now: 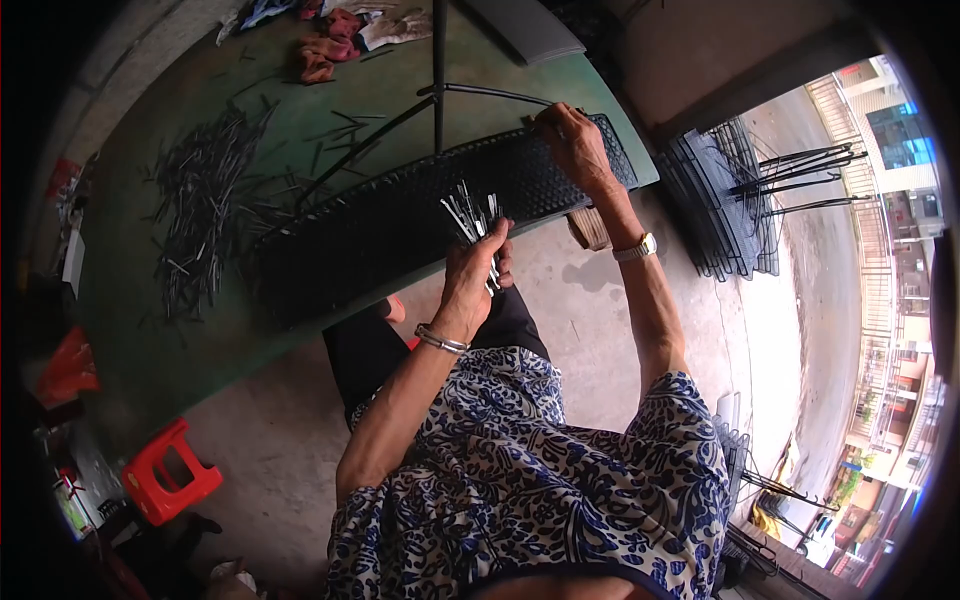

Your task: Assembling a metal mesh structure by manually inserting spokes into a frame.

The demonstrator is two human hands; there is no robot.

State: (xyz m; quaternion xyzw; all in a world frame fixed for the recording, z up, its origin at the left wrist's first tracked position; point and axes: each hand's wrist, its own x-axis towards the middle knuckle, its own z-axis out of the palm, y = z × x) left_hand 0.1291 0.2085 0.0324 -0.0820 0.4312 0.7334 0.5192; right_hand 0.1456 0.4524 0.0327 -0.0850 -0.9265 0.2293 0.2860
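Note:
My left hand is closed around a bundle of thin metal strips, which fan out above the thumb in front of the table edge. A long black mesh panel with a wire rim lies along the near side of the green table. Black rods join above its far edge, one standing up and others slanting to the sides. At the panel's far right, my right hand has its fingers pinched together by the rim and the end of a rod. Whatever is between those fingertips is hidden.
Dark thin strips lie in a heap on the green table, with others scattered nearby. Crumpled cloths and a grey flat panel are at the back. Black wire racks stand at the right. A red stool is lower left.

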